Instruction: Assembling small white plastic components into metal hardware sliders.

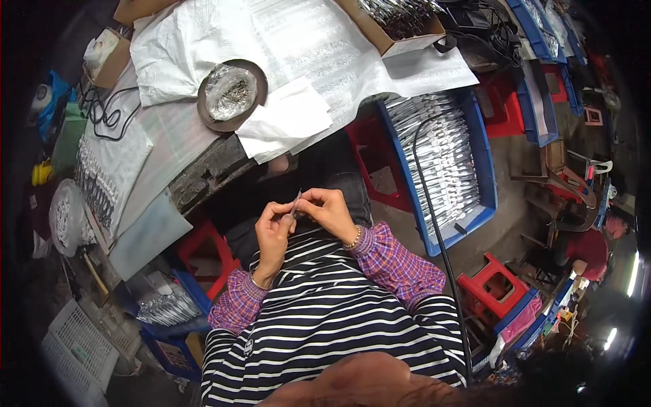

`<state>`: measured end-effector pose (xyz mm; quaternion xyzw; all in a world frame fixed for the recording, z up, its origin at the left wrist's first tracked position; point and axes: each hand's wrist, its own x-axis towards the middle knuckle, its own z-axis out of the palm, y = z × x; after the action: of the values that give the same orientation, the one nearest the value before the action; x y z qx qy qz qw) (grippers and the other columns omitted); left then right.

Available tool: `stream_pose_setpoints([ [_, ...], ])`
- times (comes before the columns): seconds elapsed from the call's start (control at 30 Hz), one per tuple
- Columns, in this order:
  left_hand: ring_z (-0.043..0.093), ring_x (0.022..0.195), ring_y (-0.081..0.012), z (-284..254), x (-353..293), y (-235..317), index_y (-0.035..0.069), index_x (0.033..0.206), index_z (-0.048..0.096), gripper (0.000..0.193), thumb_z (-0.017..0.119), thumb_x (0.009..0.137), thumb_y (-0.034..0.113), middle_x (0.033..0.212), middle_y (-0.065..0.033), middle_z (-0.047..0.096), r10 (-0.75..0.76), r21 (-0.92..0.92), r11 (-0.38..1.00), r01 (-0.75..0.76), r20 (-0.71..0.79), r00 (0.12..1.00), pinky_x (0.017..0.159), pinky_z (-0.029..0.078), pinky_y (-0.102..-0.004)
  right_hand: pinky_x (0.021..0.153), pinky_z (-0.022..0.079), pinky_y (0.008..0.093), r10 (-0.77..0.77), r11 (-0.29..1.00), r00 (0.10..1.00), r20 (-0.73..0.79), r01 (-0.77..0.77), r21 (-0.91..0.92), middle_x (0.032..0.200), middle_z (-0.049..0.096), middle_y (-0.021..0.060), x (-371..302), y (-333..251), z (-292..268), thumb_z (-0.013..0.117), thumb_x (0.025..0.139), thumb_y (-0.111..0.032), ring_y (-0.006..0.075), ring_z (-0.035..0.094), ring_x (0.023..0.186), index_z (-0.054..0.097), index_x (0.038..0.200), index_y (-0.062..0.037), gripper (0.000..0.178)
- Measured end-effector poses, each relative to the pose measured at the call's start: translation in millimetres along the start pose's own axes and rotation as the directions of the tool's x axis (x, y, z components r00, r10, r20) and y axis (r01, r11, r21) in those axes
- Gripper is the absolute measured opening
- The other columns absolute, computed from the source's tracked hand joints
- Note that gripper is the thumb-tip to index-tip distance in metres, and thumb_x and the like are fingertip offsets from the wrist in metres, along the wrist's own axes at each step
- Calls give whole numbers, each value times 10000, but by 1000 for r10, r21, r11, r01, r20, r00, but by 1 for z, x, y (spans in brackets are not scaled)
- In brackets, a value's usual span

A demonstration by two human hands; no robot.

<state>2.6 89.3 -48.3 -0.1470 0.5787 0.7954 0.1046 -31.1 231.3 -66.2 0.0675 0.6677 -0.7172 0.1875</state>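
Observation:
A small thin metal piece (297, 198) is pinched between the fingertips of both my hands, held just above my lap. My left hand (272, 234) grips its lower end. My right hand (330, 211) closes on it from the right, with a bead bracelet on the wrist. Both forearms wear plaid sleeves over a black-and-white striped top. The piece is too small to make out in detail.
A round metal dish (231, 93) of shiny small parts sits on the white-covered worktable (319, 47). A blue crate (485, 169) of silvery packets stands to my right, crossed by a black cable (434, 224). Red stools (494, 285) and more crates surround me.

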Motion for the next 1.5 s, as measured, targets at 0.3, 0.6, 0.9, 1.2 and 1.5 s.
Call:
stream_pose_setpoints([
  [0.3, 429, 614, -69, 1, -1, -2, -19, 940, 537, 84, 498, 878, -60, 820, -22, 455, 38, -41, 999, -36, 41, 998, 546, 358, -194, 520, 472, 228, -157, 981, 988, 3, 157, -116, 695, 650, 103, -2, -8, 4, 642, 775, -55, 120, 617, 595, 656, 773, 45, 102],
  [0.6, 461, 614, -62, 0, 0, -9, -51, 981, 558, 153, 497, 849, -100, 840, -37, 500, 0, -174, 985, 3, 22, 1000, 528, 372, -190, 498, 439, 202, 6, 999, 1000, 13, -6, -39, 654, 641, 63, -4, -17, 0, 603, 822, -51, 81, 581, 561, 663, 775, 43, 121],
  [0.9, 488, 646, -42, -4, 2, -4, 1, 1070, 546, 216, 538, 857, -30, 915, -23, 527, -6, -30, 1000, 6, -2, 1000, 539, 377, -165, 466, 364, 163, 54, 998, 989, 137, -48, -41, 652, 599, -7, 0, -10, 0, 624, 862, -134, 29, 492, 530, 668, 858, 5, 146],
  [1.2, 430, 578, -38, -9, -1, 3, 21, 1193, 520, 336, 536, 860, -20, 861, -24, 512, -152, -249, 955, 162, 59, 987, 498, 336, -162, 531, 432, 183, 56, 998, 998, 25, -56, 14, 735, 635, 17, 2, -14, -4, 658, 801, -56, 54, 552, 608, 671, 877, 19, 108],
  [1.5, 413, 575, -31, -9, -5, -1, 5, 1169, 556, 287, 513, 886, -15, 798, -35, 568, -149, -167, 973, 158, 67, 987, 503, 341, -166, 494, 407, 223, -292, 890, 956, -22, 264, -372, 635, 577, 65, 0, -32, 5, 657, 767, -25, 107, 528, 532, 647, 815, 37, 79],
])
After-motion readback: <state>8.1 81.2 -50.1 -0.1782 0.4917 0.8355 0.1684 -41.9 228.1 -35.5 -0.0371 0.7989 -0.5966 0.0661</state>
